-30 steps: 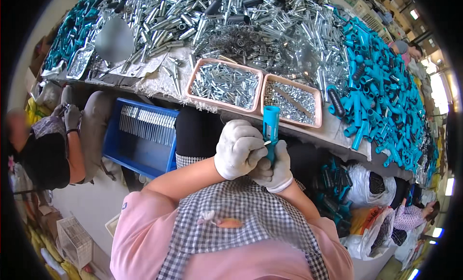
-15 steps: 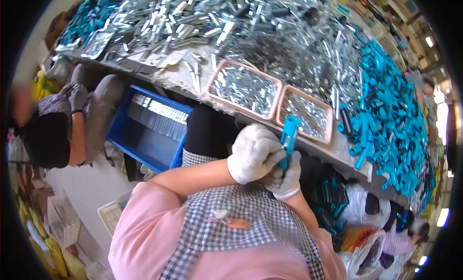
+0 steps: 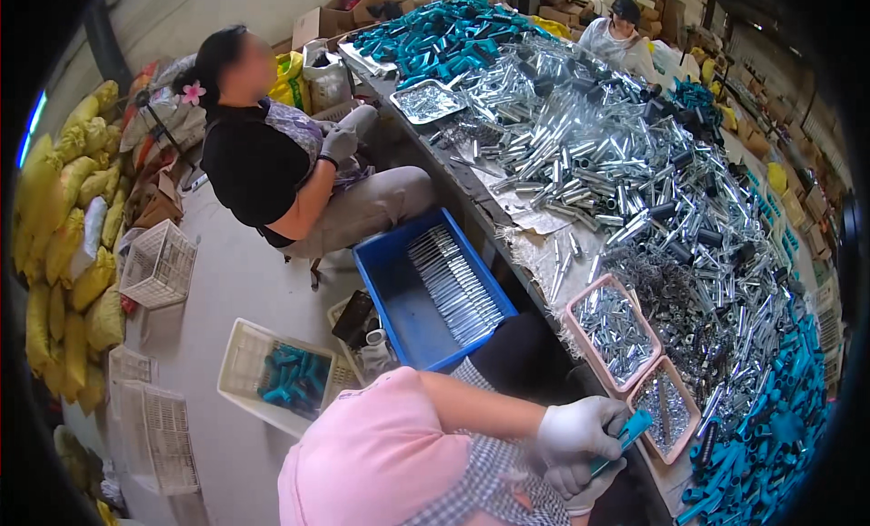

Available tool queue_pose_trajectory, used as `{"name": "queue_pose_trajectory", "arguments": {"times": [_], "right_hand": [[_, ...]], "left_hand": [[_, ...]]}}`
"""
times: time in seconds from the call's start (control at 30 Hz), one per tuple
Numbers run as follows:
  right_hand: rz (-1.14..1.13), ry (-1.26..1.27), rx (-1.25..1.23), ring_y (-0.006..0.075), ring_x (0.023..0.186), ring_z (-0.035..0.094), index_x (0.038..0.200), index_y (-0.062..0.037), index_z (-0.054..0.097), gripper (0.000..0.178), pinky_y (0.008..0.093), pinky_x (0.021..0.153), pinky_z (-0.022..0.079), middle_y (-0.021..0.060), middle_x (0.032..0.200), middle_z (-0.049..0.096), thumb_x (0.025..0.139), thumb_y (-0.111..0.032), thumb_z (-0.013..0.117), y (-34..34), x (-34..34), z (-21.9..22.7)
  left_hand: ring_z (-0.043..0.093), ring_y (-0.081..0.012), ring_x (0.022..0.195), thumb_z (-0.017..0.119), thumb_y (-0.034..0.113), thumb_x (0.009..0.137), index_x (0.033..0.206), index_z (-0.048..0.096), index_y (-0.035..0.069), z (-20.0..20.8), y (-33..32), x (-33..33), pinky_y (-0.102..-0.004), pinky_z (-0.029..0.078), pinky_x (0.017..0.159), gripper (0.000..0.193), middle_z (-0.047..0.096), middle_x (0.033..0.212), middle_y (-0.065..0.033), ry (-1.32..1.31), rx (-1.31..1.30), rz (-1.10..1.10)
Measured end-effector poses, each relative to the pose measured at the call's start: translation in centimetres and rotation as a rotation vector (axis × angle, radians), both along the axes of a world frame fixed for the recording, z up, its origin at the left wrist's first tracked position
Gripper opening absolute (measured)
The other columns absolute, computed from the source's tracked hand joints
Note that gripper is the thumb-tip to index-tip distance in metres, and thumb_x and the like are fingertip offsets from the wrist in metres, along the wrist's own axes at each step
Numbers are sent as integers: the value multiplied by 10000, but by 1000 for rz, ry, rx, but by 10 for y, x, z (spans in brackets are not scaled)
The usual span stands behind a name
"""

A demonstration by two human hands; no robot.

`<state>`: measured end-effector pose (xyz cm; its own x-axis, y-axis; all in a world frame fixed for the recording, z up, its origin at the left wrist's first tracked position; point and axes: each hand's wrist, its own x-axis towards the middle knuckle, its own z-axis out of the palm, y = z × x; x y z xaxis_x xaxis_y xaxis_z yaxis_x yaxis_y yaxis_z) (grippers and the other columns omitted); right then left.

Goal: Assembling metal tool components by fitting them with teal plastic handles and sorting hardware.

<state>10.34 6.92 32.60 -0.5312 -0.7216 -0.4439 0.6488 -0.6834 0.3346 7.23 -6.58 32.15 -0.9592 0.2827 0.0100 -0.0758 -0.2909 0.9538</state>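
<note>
My left hand (image 3: 575,428), in a white glove, is closed with its fingers round a teal plastic tube-like handle (image 3: 634,428), which has an open slot at its upper end. My right hand (image 3: 587,490), also gloved, is just below and closes on the lower end of the same handle. The handle is tilted, its slotted end up to the right, close to two pink trays. One pink tray (image 3: 569,319) holds small silvery metal parts; the other pink tray (image 3: 696,426) holds smaller bits and a thin stick.
A table heaped with silvery metal tubes (image 3: 580,173) and teal handles (image 3: 770,435) runs along my right. A blue crate (image 3: 385,318) with rows of metal pieces stands beside me. Beyond it sits a co-worker (image 3: 263,173). A cream crate (image 3: 237,363) of teal parts stands on the floor.
The view has swung to the left, so my hands now appear lower and further right, and more of the floor and the co-worker shows. The teal handle is still in both hands.
</note>
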Motion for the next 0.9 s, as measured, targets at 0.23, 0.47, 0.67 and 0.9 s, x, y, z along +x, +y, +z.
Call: {"name": "queue_pose_trajectory", "arguments": {"times": [0.23,0.47,0.67,0.9], "right_hand": [[345,913,93,71,276,96,727,-223,294,608,236,286,176,-115,476,46,837,-770,537,35,-14,-71],[338,908,100,113,490,328,1210,-115,582,653,260,463,305,-57,648,348,838,-642,683,36,-8,-58],[324,743,309,113,499,305,1046,-101,603,591,262,467,295,-56,638,314,826,-642,690,32,-4,-49],[460,738,280,124,499,293,707,-128,393,636,280,467,276,-43,622,290,808,-692,668,35,-13,-55]], "left_hand": [[484,-69,697,818,163,685,806,449,74,12,-8,-13,-261,427,568,398,509,749,9,-18,-17,80],[578,-104,805,744,135,779,1183,588,-6,-8,-7,-12,-241,506,745,455,616,891,-26,-91,333,-103],[592,-74,792,696,177,868,1139,609,37,-1,-19,-4,-242,505,661,317,622,904,-24,-240,243,-106],[546,-90,859,640,244,933,1184,579,20,-35,-9,-7,-281,495,768,342,595,936,-10,-187,166,4]]}}
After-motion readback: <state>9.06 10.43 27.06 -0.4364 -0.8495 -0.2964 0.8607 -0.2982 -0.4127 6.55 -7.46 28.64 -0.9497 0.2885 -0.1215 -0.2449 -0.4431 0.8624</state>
